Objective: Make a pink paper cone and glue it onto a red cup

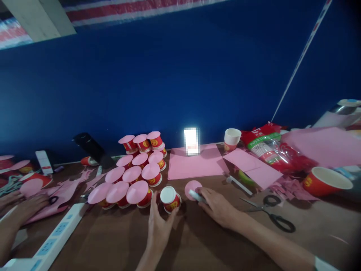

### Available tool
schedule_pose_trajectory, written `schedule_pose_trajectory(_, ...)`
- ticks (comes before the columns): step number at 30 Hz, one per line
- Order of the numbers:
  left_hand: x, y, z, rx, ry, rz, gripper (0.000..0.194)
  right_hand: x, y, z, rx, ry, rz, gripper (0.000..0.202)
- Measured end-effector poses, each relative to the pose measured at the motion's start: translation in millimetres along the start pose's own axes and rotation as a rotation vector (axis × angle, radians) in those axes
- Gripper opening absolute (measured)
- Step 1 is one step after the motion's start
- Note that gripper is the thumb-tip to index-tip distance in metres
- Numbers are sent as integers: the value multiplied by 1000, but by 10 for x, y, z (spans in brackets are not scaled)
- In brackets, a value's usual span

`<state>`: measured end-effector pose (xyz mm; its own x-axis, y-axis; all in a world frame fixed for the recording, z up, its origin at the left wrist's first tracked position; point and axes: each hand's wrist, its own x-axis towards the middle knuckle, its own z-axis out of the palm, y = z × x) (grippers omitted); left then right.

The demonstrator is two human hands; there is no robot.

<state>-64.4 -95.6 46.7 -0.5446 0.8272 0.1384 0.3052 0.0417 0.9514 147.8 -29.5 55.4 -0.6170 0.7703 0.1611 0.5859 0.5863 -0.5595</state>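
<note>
My left hand (pixel 159 226) has its fingers and thumb spread around the near side of a red paper cup (pixel 170 205) with a white top that faces up; whether they touch it is hard to tell. In my right hand (pixel 216 205) is a small white tube (pixel 197 195), its tip over a round pink paper disc (pixel 191 188) lying on the table. Left of the cup stand several rows of red cups topped with pink discs (pixel 138 192).
Black-handled scissors (pixel 278 222) lie right of my right forearm. Pink sheets (pixel 197 165), a lit phone (pixel 192 142), a white cup (pixel 232 137) and a red package (pixel 262 141) are behind. A power strip (pixel 56 237) and another person's hands (pixel 34 207) are at left.
</note>
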Motion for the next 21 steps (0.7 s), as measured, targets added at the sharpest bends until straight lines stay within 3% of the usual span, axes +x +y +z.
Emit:
schedule_pose_trajectory(3, 90, -2, 81, 94, -78, 28, 74, 68, 36, 59, -17, 9, 25, 26)
schedule_pose_trajectory(6, 99, -2, 85, 138, -74, 41, 67, 137, -11, 79, -26, -32, 41, 22)
schedule_pose_trajectory(10, -15, -42, -72, 213, -64, 8, 63, 268, -129, 101, -57, -98, 41, 18)
schedule_pose_trajectory(16, -275, -304, -367, 336, -100, 48, 64, 513, -306, 198, -85, -170, -1, 20)
schedule_pose_trajectory(21, -381, -356, -399, 432, -60, 130, 61, 678, -421, 355, -34, -186, -21, 22)
